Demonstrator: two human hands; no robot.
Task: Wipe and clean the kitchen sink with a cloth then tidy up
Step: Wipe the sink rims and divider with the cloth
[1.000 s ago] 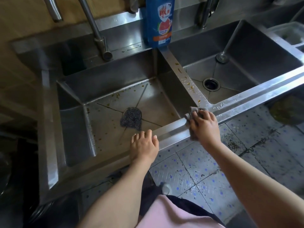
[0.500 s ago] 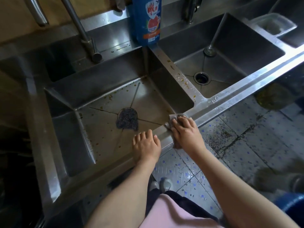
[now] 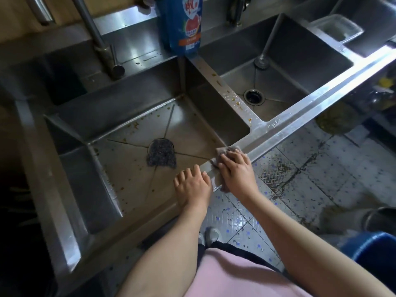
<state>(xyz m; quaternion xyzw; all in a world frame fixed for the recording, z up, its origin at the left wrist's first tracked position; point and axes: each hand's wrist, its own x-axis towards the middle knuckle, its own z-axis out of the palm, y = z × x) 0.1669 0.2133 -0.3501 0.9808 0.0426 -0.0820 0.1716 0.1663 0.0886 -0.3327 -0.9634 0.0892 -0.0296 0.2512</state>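
Left hand (image 3: 192, 187): rests palm-down on the sink's front rim (image 3: 300, 116), fingers relaxed and slightly apart, draped toward the left basin (image 3: 128, 179), holding nothing. Beyond the fingertips, a dark scouring pad (image 3: 161, 155) lies at the middle of the basin floor, amid scattered brown flecks.

Just to the right, cloth (image 3: 227, 151): grey-mauve, crumpled, lies on the same rim at the near right corner of the left basin. One corner pokes out past the fingertips; another fold hangs down the rim's front face below the palm.

Right hand (image 3: 235, 170): bent fingers clamped over the cloth, pressing it onto the rim.

Further right, divider (image 3: 222, 86) dotted with orange-brown specks and water drops. Then right basin (image 3: 285, 82) with round drain (image 3: 254, 97). Clear plastic container (image 3: 336, 28) at far right.
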